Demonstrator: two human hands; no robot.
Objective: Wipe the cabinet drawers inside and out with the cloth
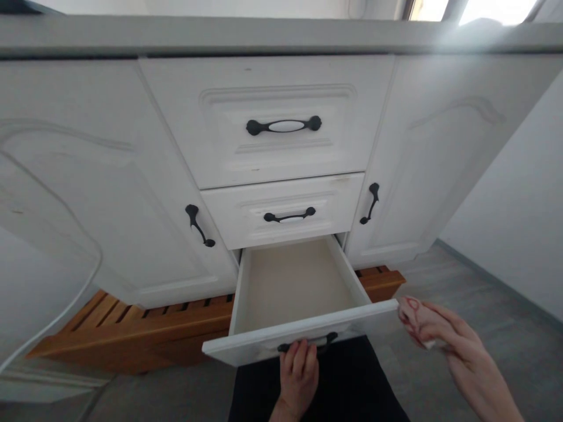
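The bottom drawer (pixel 285 287) of a white cabinet is pulled out, and its pale inside shows no contents. Its front panel carries a dark handle (pixel 328 339), round which the fingers of my left hand (pixel 299 372) are curled. Off the panel's right end, my right hand (pixel 453 334) grips a pinkish-white cloth (pixel 413 319) with red markings. The cloth is bunched in the fingers and lies at or against the panel's right edge; whether it touches I cannot tell.
Above are two closed drawers, the middle drawer (pixel 281 199) and the top drawer (pixel 285 152). Cabinet doors flank them, the left door (pixel 145 234) and right door (pixel 396 205). A slatted wooden bench (pixel 176 334) stands low behind the drawer. A white cable (pixel 83 287) hangs at left.
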